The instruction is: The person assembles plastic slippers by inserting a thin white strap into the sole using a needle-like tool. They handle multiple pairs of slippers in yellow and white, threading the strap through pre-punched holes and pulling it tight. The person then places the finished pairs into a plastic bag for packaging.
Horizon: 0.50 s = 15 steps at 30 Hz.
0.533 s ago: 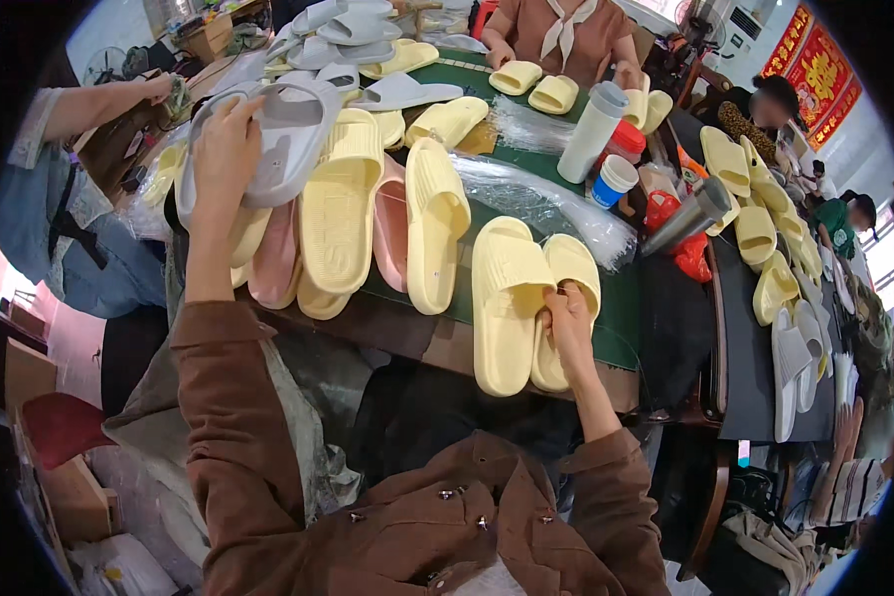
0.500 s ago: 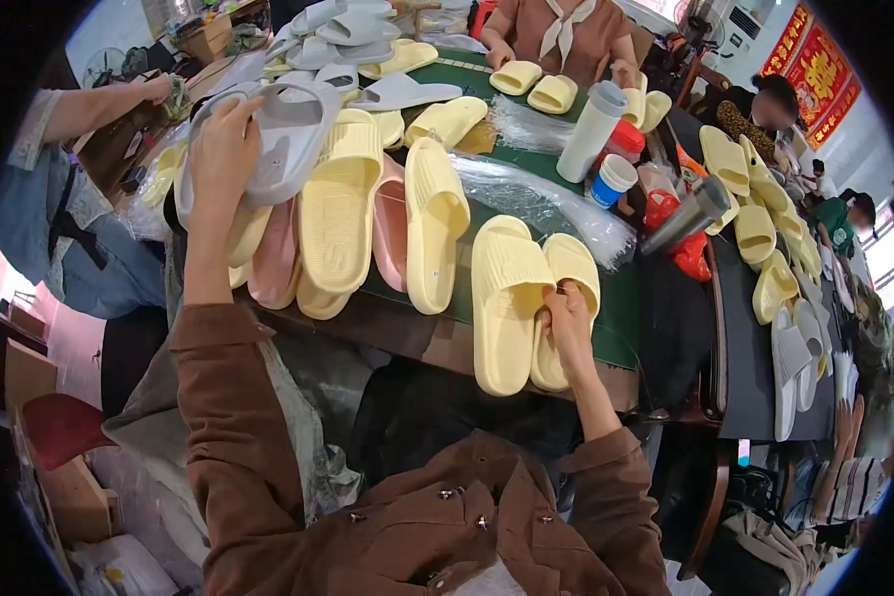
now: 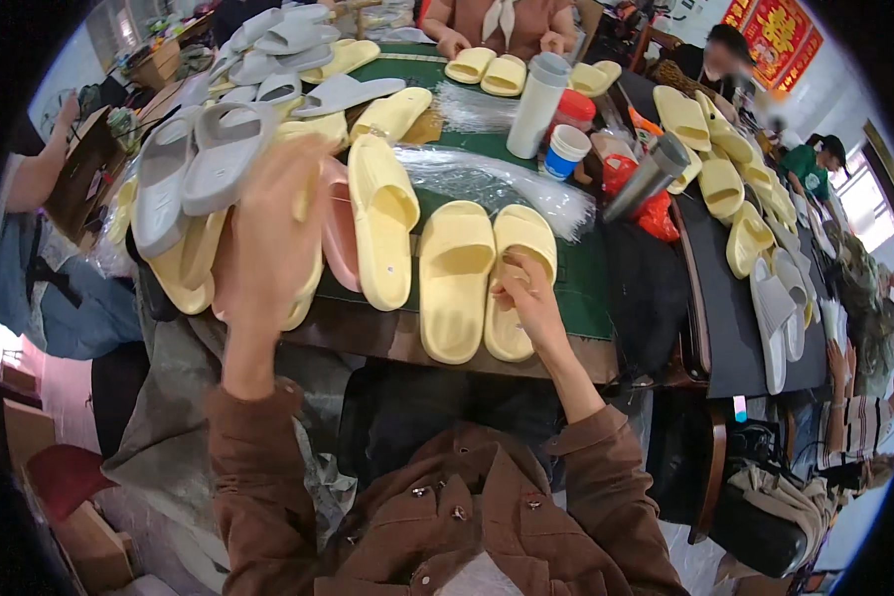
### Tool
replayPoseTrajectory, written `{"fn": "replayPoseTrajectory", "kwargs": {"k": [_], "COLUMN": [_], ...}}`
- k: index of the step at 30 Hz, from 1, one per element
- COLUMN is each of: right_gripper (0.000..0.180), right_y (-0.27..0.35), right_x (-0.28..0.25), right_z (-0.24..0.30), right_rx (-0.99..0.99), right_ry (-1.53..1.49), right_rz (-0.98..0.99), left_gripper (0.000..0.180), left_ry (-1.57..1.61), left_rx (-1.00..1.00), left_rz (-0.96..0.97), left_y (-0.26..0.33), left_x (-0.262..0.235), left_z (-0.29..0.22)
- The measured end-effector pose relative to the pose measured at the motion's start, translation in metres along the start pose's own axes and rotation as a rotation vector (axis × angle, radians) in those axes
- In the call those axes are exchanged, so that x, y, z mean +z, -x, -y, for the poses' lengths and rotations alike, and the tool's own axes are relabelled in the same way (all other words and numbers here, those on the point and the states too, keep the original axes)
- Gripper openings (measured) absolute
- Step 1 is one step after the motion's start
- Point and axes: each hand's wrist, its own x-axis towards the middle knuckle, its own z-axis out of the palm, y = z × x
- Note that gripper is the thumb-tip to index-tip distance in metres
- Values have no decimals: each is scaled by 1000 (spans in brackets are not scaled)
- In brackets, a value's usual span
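A pair of yellow slide slippers lies side by side at the table's near edge: a left slipper and a right slipper. My right hand is over the right slipper's footbed, just below the strap, fingers curled together. What they grip, if anything, is too small to make out. Smeared by motion, my left hand passes above a partly hidden yellow slipper, and its fingers cannot be read. Close by are a pink slipper, a tilted yellow slipper and a pair of grey slippers.
More grey slippers are heaped at the far left. Clear plastic bags spread across the green mat. A white bottle, a paper cup and a steel flask stand to the right. Across the table sits a person.
My left hand has let go of the grey slippers at left and moved right, toward the yellow ones. The yellow pair now lies more evenly side by side, with my right hand still at it.
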Motion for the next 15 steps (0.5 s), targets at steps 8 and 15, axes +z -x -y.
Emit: {"fn": "replayPoseTrajectory", "kwargs": {"k": [8,15], "right_gripper": [29,32], "right_y": [24,-2], "right_x": [-33,-39], "right_z": [58,151], "right_rx": [-405,-739], "right_ry": [169,318], "right_rz": [-34,51], "left_gripper": [43,63], "left_ry": [306,54], "left_rx": [17,96], "left_rz": [378,322], "left_y": [65,89], "left_x": [129,183], "left_z": [-62,-87]}}
